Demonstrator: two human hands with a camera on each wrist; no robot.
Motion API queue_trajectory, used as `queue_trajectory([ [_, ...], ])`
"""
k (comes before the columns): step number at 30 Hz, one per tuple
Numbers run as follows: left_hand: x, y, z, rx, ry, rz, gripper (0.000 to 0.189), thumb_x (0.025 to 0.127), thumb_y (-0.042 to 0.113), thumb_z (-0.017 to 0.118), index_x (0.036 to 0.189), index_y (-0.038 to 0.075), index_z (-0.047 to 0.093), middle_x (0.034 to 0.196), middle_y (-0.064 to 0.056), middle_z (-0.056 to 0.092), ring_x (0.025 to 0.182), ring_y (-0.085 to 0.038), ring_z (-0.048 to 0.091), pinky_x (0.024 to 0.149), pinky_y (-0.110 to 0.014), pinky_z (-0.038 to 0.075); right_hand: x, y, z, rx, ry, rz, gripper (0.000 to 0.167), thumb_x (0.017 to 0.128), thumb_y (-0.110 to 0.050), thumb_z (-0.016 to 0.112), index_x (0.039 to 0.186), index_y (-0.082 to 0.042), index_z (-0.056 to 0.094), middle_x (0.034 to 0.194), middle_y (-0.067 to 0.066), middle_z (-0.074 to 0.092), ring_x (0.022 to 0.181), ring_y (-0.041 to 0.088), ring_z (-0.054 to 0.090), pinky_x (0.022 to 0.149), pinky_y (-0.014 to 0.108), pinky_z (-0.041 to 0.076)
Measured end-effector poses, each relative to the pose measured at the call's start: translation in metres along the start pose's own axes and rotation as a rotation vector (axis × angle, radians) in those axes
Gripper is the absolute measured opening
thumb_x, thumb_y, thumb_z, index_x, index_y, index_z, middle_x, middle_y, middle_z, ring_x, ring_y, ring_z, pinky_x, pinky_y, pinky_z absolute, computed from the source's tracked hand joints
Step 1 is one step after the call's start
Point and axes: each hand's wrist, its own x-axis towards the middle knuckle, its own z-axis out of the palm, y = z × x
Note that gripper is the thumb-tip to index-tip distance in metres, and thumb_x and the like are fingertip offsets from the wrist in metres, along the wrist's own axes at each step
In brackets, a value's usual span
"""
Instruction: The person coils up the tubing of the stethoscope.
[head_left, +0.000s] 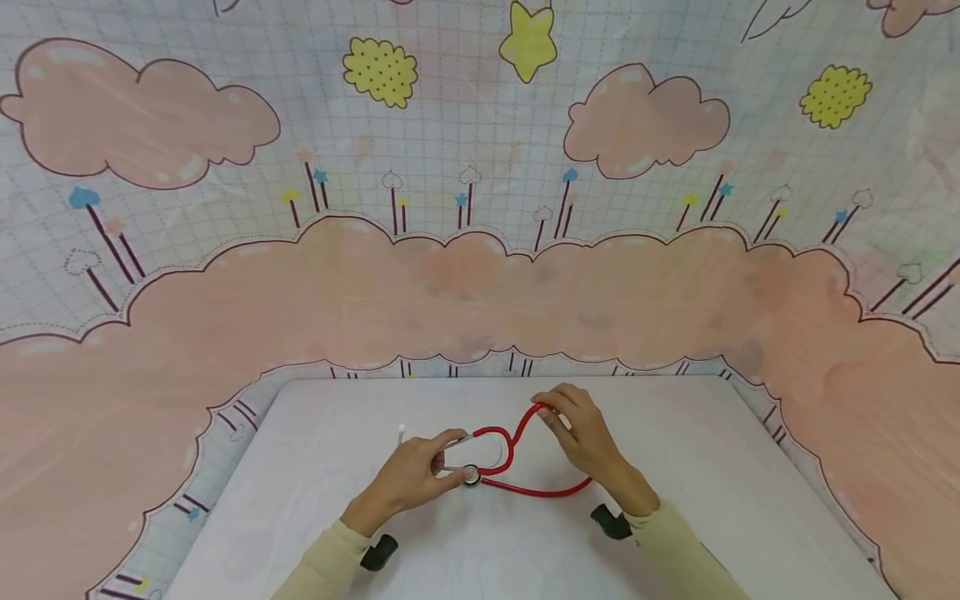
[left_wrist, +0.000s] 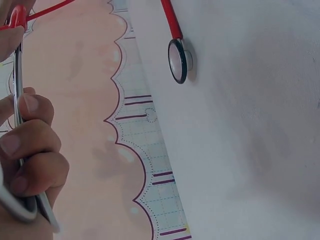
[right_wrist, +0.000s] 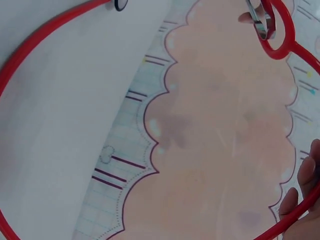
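Observation:
A red stethoscope [head_left: 551, 493] is stretched between two hands over the white table. My left hand [head_left: 408, 473] grips its metal ear tubes [left_wrist: 18, 75], the fingers curled round them in the left wrist view. One pale ear tip [head_left: 401, 429] sticks out beyond that hand's knuckles. The round chest piece [left_wrist: 177, 61] hangs from the red tubing close over the tabletop, past my left thumb in the head view. On the right, my right hand [head_left: 588, 437] pinches the tubing, lifting a stretch of it above the Y-shaped fork. The rest of the tubing loops down below, partly hidden behind the right wrist.
The white table [head_left: 300, 508] spreads under both hands. Around and behind it hangs a patterned cloth [head_left: 525, 300] with pink clouds and yellow shapes. Dark wrist-mounted pieces [head_left: 380, 552] sit beside the cream sleeves [head_left: 322, 562].

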Motion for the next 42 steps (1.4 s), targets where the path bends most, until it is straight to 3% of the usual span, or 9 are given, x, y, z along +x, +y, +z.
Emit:
queue_trajectory([
  [6, -0.001, 0.004, -0.001, -0.008, -0.013, 0.016, 0.051, 0.087, 0.052, 0.069, 0.126, 0.02, 0.062, 0.064, 0.003, 0.056, 0.058, 0.001, 0.039, 0.056, -0.018, 0.037, 0.006, -0.005, 0.004, 0.012, -0.001, -0.033, 0.025, 0.083, -0.002, 0.073, 0.107, -0.008, 0.071, 0.092, 0.0, 0.063, 0.084, 0.013, 0.055, 0.072, 0.028, 0.047],
  [10, -0.002, 0.008, -0.002, -0.015, -0.021, 0.01, 0.055, 0.086, 0.057, 0.067, 0.126, 0.02, 0.062, 0.065, 0.004, 0.055, 0.06, 0.0, 0.04, 0.057, -0.018, 0.038, 0.01, -0.008, 0.006, 0.018, -0.029, -0.025, 0.019, 0.096, -0.021, 0.063, 0.11, -0.011, 0.07, 0.093, 0.0, 0.063, 0.084, 0.013, 0.056, 0.073, 0.027, 0.049],
  [13, -0.002, 0.009, -0.002, -0.024, -0.022, 0.02, 0.054, 0.086, 0.057, 0.067, 0.126, 0.021, 0.063, 0.064, 0.006, 0.054, 0.06, 0.0, 0.04, 0.057, -0.017, 0.039, 0.012, -0.01, 0.008, 0.01, -0.048, -0.02, 0.033, 0.1, -0.037, 0.051, 0.112, -0.013, 0.07, 0.094, -0.001, 0.063, 0.084, 0.012, 0.056, 0.073, 0.026, 0.05],
  [16, -0.001, 0.011, -0.003, -0.029, -0.015, 0.047, 0.052, 0.087, 0.054, 0.068, 0.125, 0.019, 0.063, 0.064, 0.007, 0.053, 0.06, 0.001, 0.04, 0.057, -0.017, 0.039, 0.014, -0.011, 0.01, 0.025, -0.066, -0.022, 0.041, 0.1, -0.044, 0.046, 0.112, -0.013, 0.07, 0.095, -0.001, 0.064, 0.085, 0.012, 0.056, 0.074, 0.026, 0.052],
  [22, 0.0, 0.014, -0.002, -0.031, 0.029, 0.12, 0.049, 0.086, 0.049, 0.072, 0.123, 0.018, 0.065, 0.063, 0.015, 0.046, 0.059, 0.003, 0.04, 0.056, -0.015, 0.039, 0.018, -0.01, 0.016, 0.103, -0.124, -0.025, 0.036, 0.101, -0.04, 0.049, 0.114, -0.014, 0.069, 0.097, -0.001, 0.066, 0.085, 0.011, 0.058, 0.075, 0.024, 0.054],
  [28, 0.0, 0.019, -0.002, -0.037, 0.066, 0.189, 0.05, 0.086, 0.052, 0.07, 0.121, 0.016, 0.066, 0.062, 0.016, 0.046, 0.058, 0.005, 0.039, 0.055, -0.013, 0.037, 0.018, -0.01, 0.023, 0.129, -0.207, 0.016, 0.042, 0.1, -0.045, 0.046, 0.115, -0.014, 0.07, 0.095, -0.002, 0.067, 0.084, 0.009, 0.058, 0.076, 0.026, 0.055],
  [33, 0.0, 0.023, -0.004, -0.055, 0.072, 0.215, 0.051, 0.086, 0.05, 0.071, 0.12, 0.013, 0.066, 0.062, 0.015, 0.048, 0.059, 0.005, 0.04, 0.055, -0.013, 0.037, 0.019, -0.011, 0.028, 0.16, -0.253, 0.037, 0.02, 0.096, -0.023, 0.062, 0.112, -0.013, 0.07, 0.094, -0.003, 0.069, 0.083, 0.008, 0.058, 0.075, 0.026, 0.054],
  [36, 0.001, 0.024, -0.004, -0.059, 0.09, 0.24, 0.051, 0.086, 0.05, 0.071, 0.119, 0.012, 0.066, 0.062, 0.015, 0.048, 0.059, 0.005, 0.04, 0.055, -0.011, 0.036, 0.019, -0.012, 0.03, 0.172, -0.284, 0.052, 0.019, 0.09, -0.01, 0.068, 0.109, -0.013, 0.07, 0.093, -0.003, 0.069, 0.084, 0.009, 0.06, 0.076, 0.024, 0.054],
  [42, 0.003, 0.025, -0.002, -0.062, 0.128, 0.277, 0.05, 0.086, 0.05, 0.071, 0.118, 0.012, 0.066, 0.062, 0.016, 0.045, 0.055, -0.003, 0.047, 0.055, -0.008, 0.032, 0.019, -0.014, 0.033, 0.209, -0.351, 0.085, 0.012, 0.092, -0.012, 0.067, 0.104, -0.011, 0.07, 0.09, -0.003, 0.068, 0.083, 0.009, 0.059, 0.078, 0.024, 0.054],
])
